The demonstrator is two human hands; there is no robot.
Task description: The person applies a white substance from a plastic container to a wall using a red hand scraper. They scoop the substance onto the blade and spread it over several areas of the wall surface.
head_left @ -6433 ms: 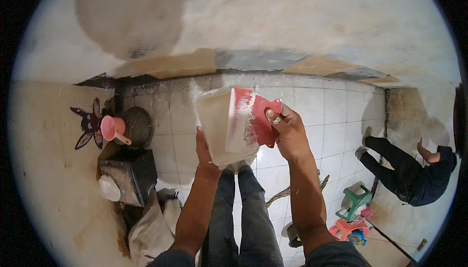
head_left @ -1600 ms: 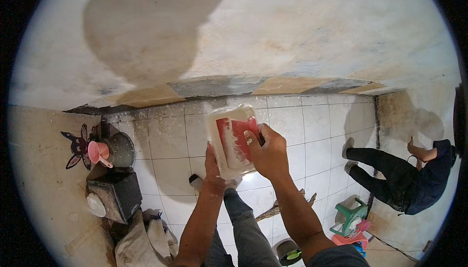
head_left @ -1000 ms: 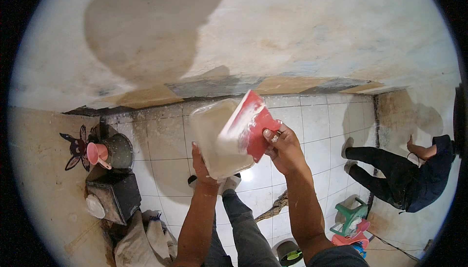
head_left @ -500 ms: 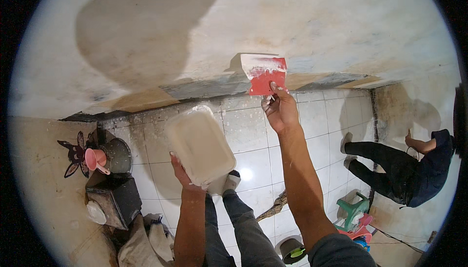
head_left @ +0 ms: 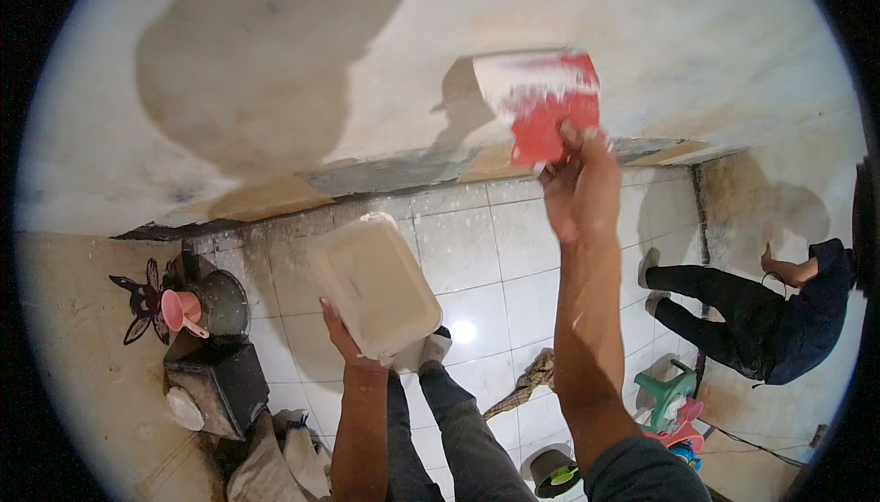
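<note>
My right hand (head_left: pixel 582 176) is closed on a red putty scraper (head_left: pixel 555 121), thumb on its face. White paste smears the scraper's broad far edge, which is up at the pale wall (head_left: pixel 678 34); whether it touches cannot be told for certain. My left hand (head_left: pixel 351 335) grips a pale rectangular tub (head_left: pixel 374 286) by its near left side. The tub is tilted over the floor in front of my legs, with cream-coloured paste along its rim. Most fingers of the left hand are hidden under the tub.
White floor tiles (head_left: pixel 467 218) meet the wall's stained base. On the left stand a black box (head_left: pixel 220 387), a pink dipper (head_left: pixel 181 308) and a dark bucket (head_left: pixel 225 303). At right, a person in dark clothes (head_left: pixel 779 319) faces another wall, near a green stool (head_left: pixel 665 392).
My right hand has moved up and to the right along the wall with the scraper. The left hand and tub have hardly moved.
</note>
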